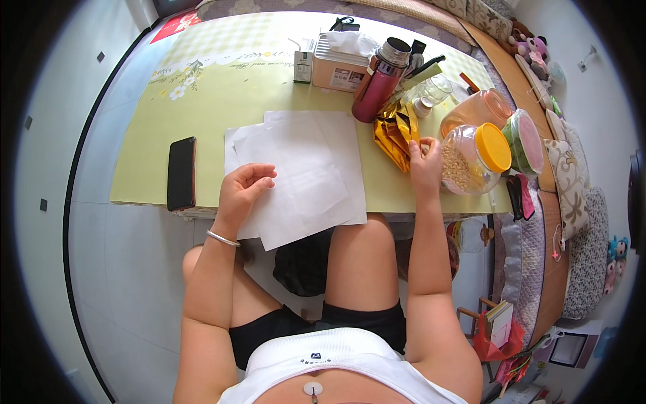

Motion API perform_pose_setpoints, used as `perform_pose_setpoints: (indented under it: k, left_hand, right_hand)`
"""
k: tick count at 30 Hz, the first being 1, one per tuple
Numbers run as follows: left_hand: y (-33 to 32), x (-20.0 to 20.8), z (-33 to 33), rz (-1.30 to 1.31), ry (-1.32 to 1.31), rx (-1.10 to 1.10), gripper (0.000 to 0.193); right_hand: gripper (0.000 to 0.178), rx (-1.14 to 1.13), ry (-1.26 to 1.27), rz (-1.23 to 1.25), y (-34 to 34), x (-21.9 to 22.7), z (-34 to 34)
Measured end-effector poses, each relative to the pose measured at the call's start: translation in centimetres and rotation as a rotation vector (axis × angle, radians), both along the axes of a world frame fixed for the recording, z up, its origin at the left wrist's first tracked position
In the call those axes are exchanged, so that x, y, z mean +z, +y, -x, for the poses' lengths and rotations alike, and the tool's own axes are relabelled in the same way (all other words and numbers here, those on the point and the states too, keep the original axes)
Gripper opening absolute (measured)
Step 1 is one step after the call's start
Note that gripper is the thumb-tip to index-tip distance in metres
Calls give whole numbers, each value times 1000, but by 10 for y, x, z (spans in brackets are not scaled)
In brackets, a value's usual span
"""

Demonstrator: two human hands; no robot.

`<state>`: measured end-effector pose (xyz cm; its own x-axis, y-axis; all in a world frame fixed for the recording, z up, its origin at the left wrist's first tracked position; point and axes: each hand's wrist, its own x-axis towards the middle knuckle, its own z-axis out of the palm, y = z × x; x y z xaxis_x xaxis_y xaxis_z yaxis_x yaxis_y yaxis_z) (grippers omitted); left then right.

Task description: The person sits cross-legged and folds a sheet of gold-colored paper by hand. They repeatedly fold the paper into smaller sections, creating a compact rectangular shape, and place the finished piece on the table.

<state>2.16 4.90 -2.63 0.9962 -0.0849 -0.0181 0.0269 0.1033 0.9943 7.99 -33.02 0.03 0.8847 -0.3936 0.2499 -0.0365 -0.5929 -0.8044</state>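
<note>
Several sheets of white paper (303,161) lie loosely overlapped at the table's near edge, one corner hanging past it. My left hand (247,185) hovers at or rests on their left side, fingers loosely bent, thumb apart, nothing held; whether it touches the paper is unclear. To the right of the sheets stands a crumpled gold foil bag (394,135). My right hand (426,165) pinches its right edge between thumb and fingers. Just right of that hand is a clear jar with a yellow lid (493,148), partly filled with small tan pieces.
A dark phone (182,174) lies at the table's left. Behind the bag stand a pink thermos (381,81), a tissue box (340,71) and a small white-capped bottle (422,106). An orange-tinted jar (476,111) and a pink-lidded jar (525,141) crowd the right edge.
</note>
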Motion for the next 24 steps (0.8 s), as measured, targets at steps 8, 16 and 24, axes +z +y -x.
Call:
perform_pose_setpoints:
  k: [8,16,24]
  left_hand:
    - [-2,3,0,-13,12,-17,25]
    - [1,3,-1,-28,6,-54,24]
    - [-1,4,-1,-51,-12,-61,24]
  right_hand:
    - [77,35,160,336,-8,-4,-34]
    - [69,-11,128,617,8,-9,-28]
    - [53,6,-206,506,4,-14,-22]
